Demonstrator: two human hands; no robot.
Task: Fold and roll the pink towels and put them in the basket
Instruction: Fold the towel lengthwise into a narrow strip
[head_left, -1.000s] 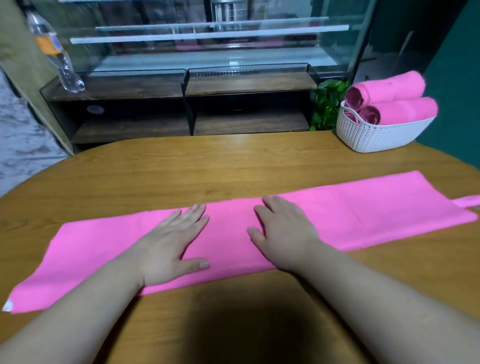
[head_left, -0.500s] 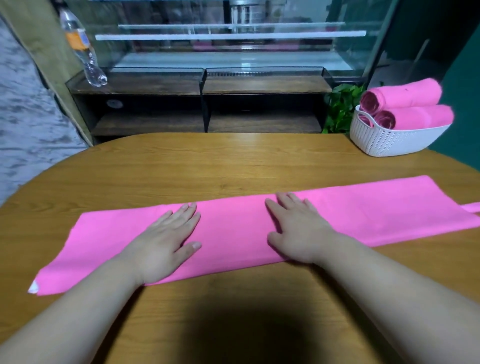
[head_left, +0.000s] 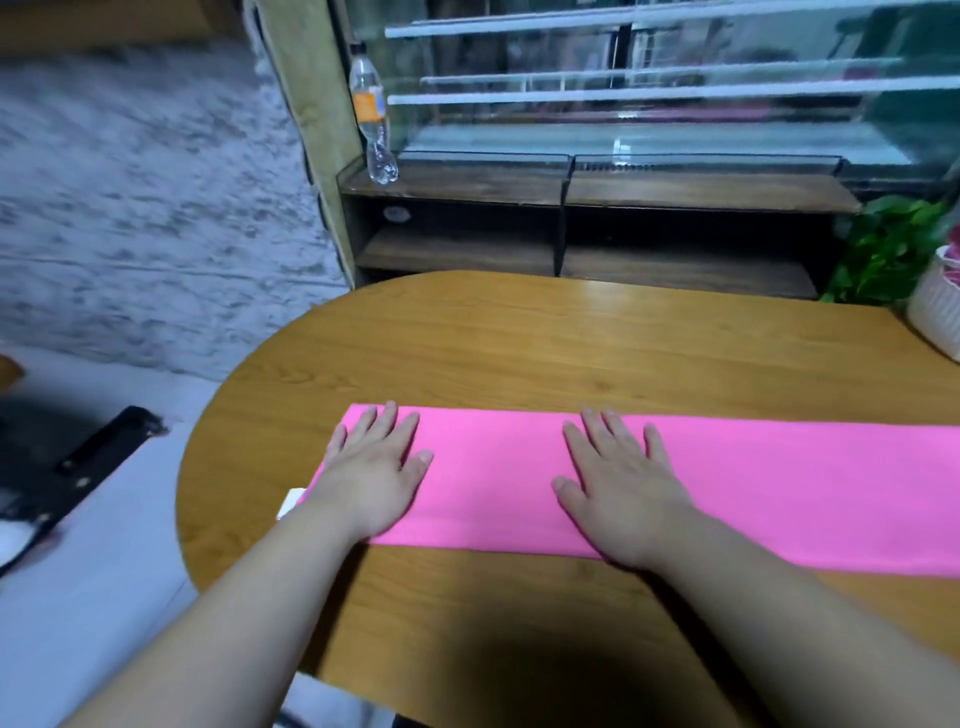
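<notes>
The folded towel (head_left: 493, 483) lies in a long strip across the bench (head_left: 571, 353), left hand (head_left: 371, 475) at its left end and right hand (head_left: 621, 488) nearer the middle both pressed flat, fingers straight, gripping nothing, probably smoothing it for rolling, the basket (head_left: 935, 317) waiting far right.

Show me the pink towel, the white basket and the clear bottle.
Folded pink towel (head_left: 493, 483): head view, bare middle.
White plastic basket (head_left: 935, 312): head view, side wall.
Clear plastic bottle (head_left: 369, 106): head view, orange label.
</notes>
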